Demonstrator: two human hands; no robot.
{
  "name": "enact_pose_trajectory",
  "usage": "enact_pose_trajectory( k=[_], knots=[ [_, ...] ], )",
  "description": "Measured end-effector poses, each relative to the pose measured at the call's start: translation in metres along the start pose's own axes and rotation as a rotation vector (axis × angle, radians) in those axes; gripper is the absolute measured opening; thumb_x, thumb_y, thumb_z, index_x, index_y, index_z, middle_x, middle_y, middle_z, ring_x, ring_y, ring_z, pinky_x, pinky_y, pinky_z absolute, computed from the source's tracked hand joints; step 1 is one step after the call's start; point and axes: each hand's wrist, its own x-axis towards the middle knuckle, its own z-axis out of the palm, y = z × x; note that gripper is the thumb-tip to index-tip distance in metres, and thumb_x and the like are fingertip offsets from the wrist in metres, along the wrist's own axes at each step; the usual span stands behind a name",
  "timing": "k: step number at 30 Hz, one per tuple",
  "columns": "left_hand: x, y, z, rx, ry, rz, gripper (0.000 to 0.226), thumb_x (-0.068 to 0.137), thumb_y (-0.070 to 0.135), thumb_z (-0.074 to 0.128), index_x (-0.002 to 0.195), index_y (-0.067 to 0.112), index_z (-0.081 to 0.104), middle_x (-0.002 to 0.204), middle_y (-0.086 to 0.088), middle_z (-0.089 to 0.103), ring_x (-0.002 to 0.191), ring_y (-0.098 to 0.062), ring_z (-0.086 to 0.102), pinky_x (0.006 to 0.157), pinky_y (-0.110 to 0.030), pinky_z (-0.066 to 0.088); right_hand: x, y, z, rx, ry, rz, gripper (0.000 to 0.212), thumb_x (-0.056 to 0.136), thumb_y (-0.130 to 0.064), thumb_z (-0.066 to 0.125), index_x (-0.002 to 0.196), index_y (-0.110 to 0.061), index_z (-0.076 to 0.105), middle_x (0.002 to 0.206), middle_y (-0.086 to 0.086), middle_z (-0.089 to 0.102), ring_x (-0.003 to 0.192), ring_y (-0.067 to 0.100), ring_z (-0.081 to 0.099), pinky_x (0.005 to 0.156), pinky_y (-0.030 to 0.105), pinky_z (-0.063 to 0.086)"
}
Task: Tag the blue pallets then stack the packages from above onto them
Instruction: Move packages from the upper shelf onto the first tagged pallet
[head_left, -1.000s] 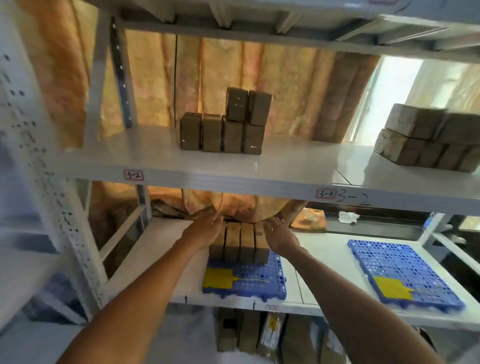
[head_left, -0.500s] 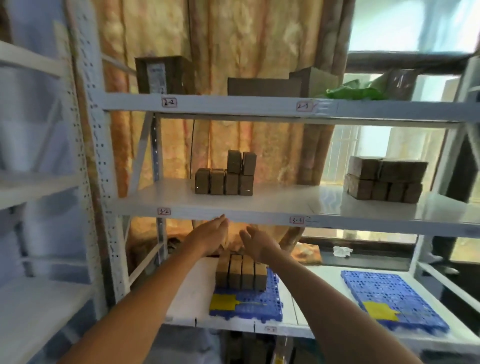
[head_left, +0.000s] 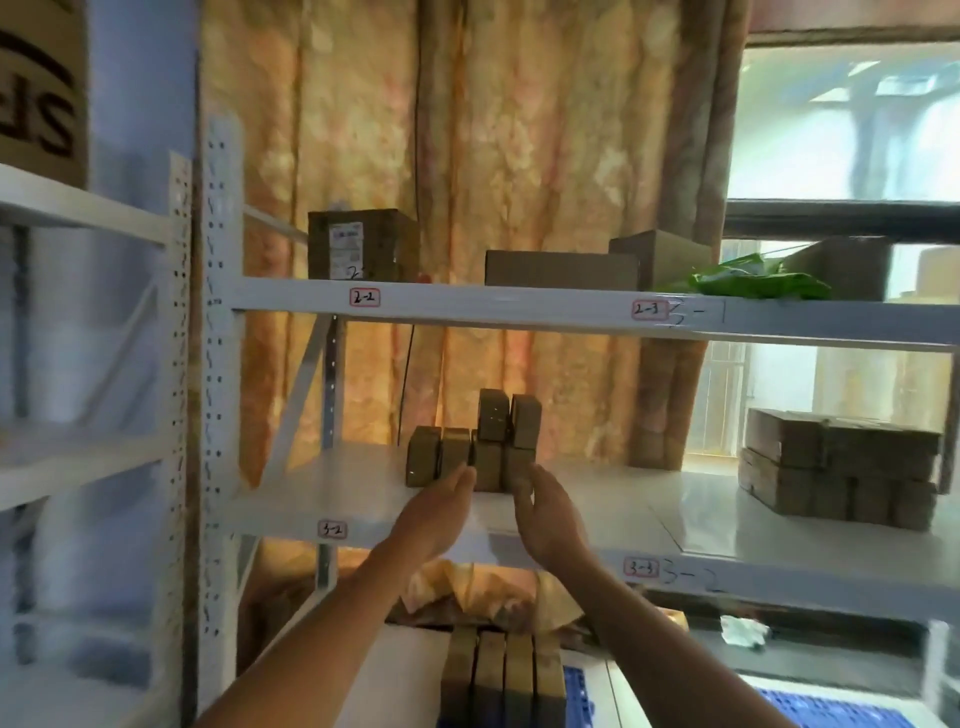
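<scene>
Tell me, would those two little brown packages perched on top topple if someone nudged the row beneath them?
Probably. The top two packages stand upright on narrow ends, leaning slightly apart, so a nudge could tip them. They look boxy and stiff, unlikely to roll. Both hands, left hand and right hand, are open near the bottom row.

Brown paper-wrapped packages (head_left: 475, 451) sit on a white metal shelf (head_left: 337, 499) with red-bordered labels (head_left: 364, 297). Behind hangs a mottled orange-and-cream curtain (head_left: 519, 156) — below, a blue perforated plastic pallet (head_left: 831, 712). A bright green plastic bag (head_left: 753, 283) lies above.
</scene>
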Motion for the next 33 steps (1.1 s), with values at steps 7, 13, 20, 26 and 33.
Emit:
enact_pose_trajectory(
  k=[7,13,20,26,33],
  knots=[
    [0.131,0.01,-0.006,-0.138,0.279,0.037,0.062,0.1,0.065,0.028,0.144,0.029,0.054,0.144,-0.004,0.061,0.13,-0.028,0.058,0.104,-0.036,0.046,0.124,0.04,0.039,0.17,0.185,0.236,0.069,0.107,-0.054,0.034,0.163,-0.015,0.025,0.163,0.011,0.039,0.146,0.032,0.044,0.112,0.047,0.042],
    [0.222,0.009,0.003,-0.046,0.235,0.048,0.051,0.103,0.063,0.029,0.134,0.035,0.059,0.134,0.007,0.066,0.119,-0.018,0.064,0.11,-0.04,0.046,0.188,0.068,0.057,0.363,0.303,0.214,0.087,0.087,-0.089,0.016,0.119,-0.032,0.072,0.099,-0.012,0.078,0.094,0.01,0.072,0.069,0.028,0.05],
    [0.251,-0.007,0.035,-0.235,0.375,0.152,0.036,0.082,0.086,0.041,0.095,0.056,0.057,0.083,0.034,0.063,0.073,0.016,0.062,0.062,-0.012,0.046,0.204,0.076,0.066,0.381,0.373,0.036,0.048,0.092,-0.071,0.042,0.124,-0.047,0.07,0.103,-0.03,0.071,0.094,-0.005,0.067,0.07,0.022,0.054],
    [0.232,0.017,0.024,-0.369,0.466,0.219,0.029,0.083,0.085,0.045,0.098,0.061,0.054,0.093,0.044,0.062,0.088,0.015,0.064,0.065,-0.015,0.05,0.194,0.071,0.043,0.517,0.447,-0.142,0.051,0.095,-0.055,0.051,0.138,-0.031,0.063,0.122,-0.019,0.071,0.104,0.006,0.068,0.074,0.015,0.054],
    [0.148,0.032,0.011,-0.445,0.389,0.351,0.02,0.094,0.036,0.067,0.105,0.042,0.053,0.103,0.03,0.063,0.091,0.02,0.06,0.077,-0.025,0.062,0.126,0.045,0.029,0.609,0.335,-0.172,0.07,0.089,-0.038,0.073,0.153,-0.033,0.045,0.135,-0.025,0.062,0.122,0.002,0.061,0.083,0.021,0.059]
  ],
)
